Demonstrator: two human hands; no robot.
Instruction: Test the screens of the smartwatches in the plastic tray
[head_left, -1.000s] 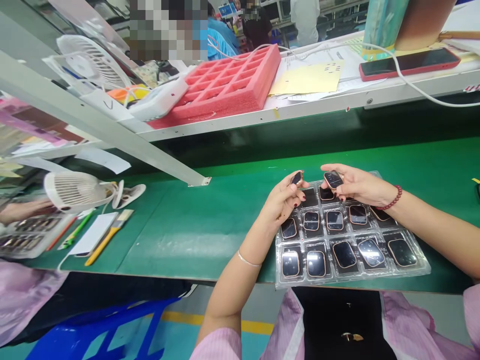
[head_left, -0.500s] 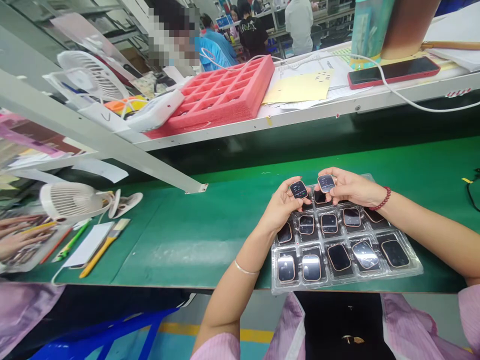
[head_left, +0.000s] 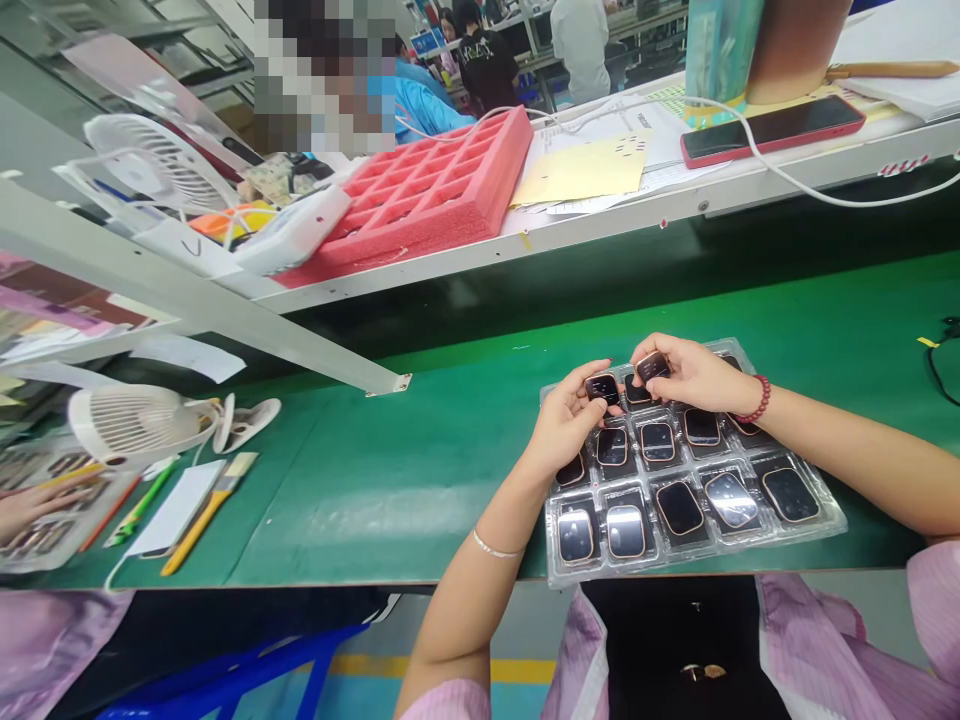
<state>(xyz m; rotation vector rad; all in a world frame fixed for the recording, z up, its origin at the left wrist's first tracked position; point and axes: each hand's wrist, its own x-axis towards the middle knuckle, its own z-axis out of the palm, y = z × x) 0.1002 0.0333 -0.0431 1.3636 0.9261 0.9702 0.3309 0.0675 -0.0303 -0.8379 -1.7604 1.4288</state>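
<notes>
- Watches (head_left: pixel 680 508) with dark faces and gold rims sit in rows in a clear tray (head_left: pixel 834 516), on the right part of the green desk (head_left: pixel 390 480). The tray's long side runs left to right.
- Far left, another person's hand (head_left: pixel 26 508) is on a tray of small things that are too blurry to name.
- Next comes a white fan (head_left: pixel 127 425), and then a brush (head_left: pixel 210 515) with a yellow handle. Both are well apart from the watches.
- The left hand (head_left: pixel 562 425) is over the tray's back left corner. Its thumb and fingers pinch the left-hand watch (head_left: pixel 601 389), face up.
- Between the two held watches, a back-row watch (head_left: pixel 637 391) peeks out of the tray. It is near both hands, but the right one is nearer. One cannot tell if any finger touches it.
- The right hand (head_left: pixel 690 372) is over the back of the tray. Its thumb and fingers pinch the right-hand watch (head_left: pixel 652 367), which is tilted. The two held watches are near each other but apart.
</notes>
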